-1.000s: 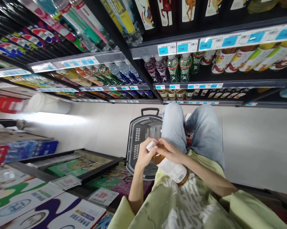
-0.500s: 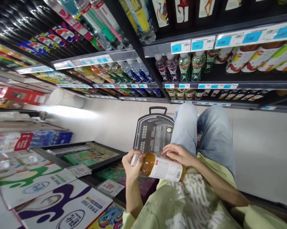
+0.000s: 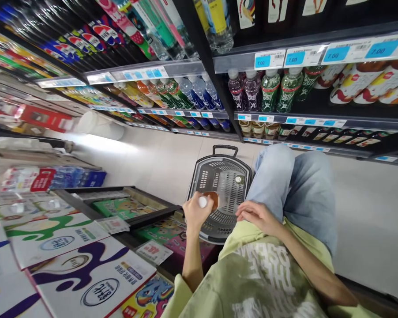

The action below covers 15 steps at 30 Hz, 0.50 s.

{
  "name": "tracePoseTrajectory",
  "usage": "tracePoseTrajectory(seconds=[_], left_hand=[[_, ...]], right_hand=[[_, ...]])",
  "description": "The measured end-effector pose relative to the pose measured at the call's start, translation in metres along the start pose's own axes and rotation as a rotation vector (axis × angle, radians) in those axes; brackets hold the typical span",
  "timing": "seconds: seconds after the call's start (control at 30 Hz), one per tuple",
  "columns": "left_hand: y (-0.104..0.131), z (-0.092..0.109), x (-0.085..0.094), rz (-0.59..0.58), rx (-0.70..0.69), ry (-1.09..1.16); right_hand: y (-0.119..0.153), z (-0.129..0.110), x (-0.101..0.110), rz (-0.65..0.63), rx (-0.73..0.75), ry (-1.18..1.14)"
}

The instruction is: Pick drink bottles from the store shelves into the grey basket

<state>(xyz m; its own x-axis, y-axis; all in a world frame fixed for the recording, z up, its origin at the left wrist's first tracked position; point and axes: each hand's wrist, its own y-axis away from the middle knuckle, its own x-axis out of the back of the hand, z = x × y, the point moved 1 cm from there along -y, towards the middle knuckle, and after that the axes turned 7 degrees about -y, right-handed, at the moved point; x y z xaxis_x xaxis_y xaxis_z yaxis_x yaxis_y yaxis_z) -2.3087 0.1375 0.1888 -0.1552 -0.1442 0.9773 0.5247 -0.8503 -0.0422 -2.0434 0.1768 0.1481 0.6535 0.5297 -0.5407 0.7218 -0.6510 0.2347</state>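
My left hand is closed around the neck of a bottle of amber drink. Its white cap shows at the top of the fist. Seen almost from above, the bottle is over the near part of a grey shopping basket, and its lower part is hard to make out. My right hand hovers by my lap to the right of the basket, fingers loosely extended and holding nothing. A small pale round thing shows inside the basket.
Shelves of drinks with price tags run along the far side. White cartons are stacked at the near left, beside a dark-framed display. A white bucket stands on the floor farther left.
My left hand has carried the bottle away from my body and over the basket, tipping it from lying sideways to cap toward me. My right hand has come off the bottle.
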Motion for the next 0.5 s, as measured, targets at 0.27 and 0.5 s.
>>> tracePoseTrajectory(seconds=[0.27, 0.5], left_hand=[[-0.019, -0.029, -0.152, -0.498, 0.002, -0.250], [-0.008, -0.025, -0.239, -0.808, 0.006, -0.199]], right_hand=[[-0.004, -0.007, -0.001, -0.020, -0.031, -0.007], [-0.007, -0.014, 0.003, -0.009, -0.109, -0.031]])
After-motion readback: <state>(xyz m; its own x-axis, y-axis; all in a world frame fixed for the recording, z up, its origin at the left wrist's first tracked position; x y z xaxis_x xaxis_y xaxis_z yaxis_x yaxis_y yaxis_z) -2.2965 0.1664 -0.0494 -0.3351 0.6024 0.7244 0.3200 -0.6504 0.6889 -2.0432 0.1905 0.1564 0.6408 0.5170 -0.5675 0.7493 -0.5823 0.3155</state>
